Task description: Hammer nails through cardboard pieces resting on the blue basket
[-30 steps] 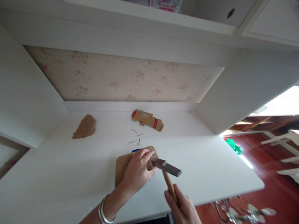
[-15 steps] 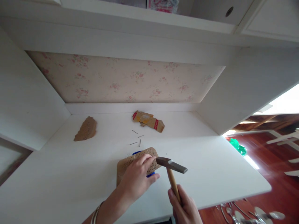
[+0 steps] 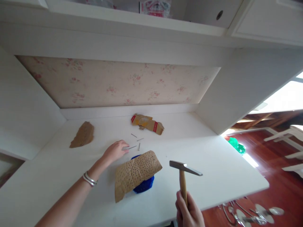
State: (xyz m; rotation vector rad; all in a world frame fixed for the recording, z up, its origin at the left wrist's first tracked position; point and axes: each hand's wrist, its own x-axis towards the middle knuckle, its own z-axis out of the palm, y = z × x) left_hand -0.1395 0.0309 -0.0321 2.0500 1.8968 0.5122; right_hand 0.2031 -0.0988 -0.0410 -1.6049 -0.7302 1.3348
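My right hand [image 3: 188,211] grips the wooden handle of a small hammer [image 3: 183,172], its steel head raised above the white desk [image 3: 201,164]. My left hand [image 3: 115,150] reaches forward, fingertips pinched at a nail [image 3: 132,147] lying among a few loose nails [image 3: 137,138]. A brown cardboard piece [image 3: 136,171] full of punched holes rests tilted on a blue object [image 3: 144,185] between my hands. Silver bangles circle my left wrist.
A second brown cardboard scrap [image 3: 81,135] lies at the back left. A crumpled red-and-tan carton [image 3: 148,123] sits by the back wall. White side panels enclose the desk. Metal spoons [image 3: 251,214] and a green thing [image 3: 235,144] lie on the wood floor at right.
My left hand left the perforated cardboard and moved forward-left to the loose nails. The hammer swung back to the right, away from the cardboard, which now lies uncovered.
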